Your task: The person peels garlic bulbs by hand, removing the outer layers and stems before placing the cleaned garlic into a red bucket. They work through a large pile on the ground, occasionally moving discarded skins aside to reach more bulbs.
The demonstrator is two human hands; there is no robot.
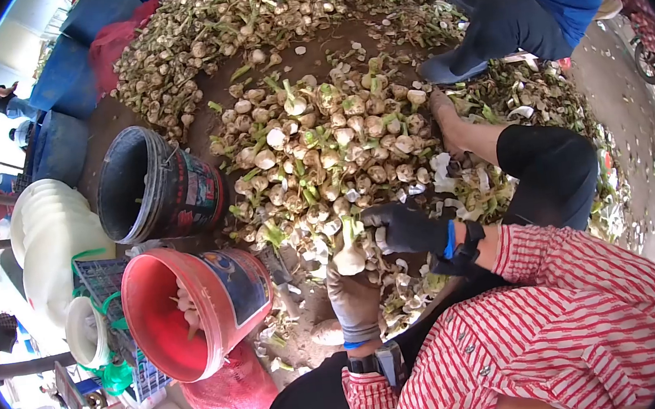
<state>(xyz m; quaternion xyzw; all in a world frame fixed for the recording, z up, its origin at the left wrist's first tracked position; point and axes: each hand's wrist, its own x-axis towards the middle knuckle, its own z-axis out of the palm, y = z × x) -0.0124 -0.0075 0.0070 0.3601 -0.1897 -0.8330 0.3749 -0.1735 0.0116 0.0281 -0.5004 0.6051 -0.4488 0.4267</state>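
Note:
In front of me, a garlic bulb (349, 261) with a pale green stem is held in my left hand (355, 302), which wears a worn greyish glove. The fingers close around the bulb's lower side, and its stem points away from me. My right hand (404, 228), in a dark glove with a blue band at the wrist, is curled closed just right of the stem. Whatever it grips, if anything, is hidden. Beyond both hands spreads a heap of garlic bulbs (336, 135), many with cut stems and loose skins among them.
A red bucket (146, 310) with a few bulbs inside lies tilted toward view at left, beside a black bucket (112, 189). Below is a red mesh sack (232, 393). Another person (516, 13) sits at upper right. Leaf scraps (529, 93) cover the ground at right.

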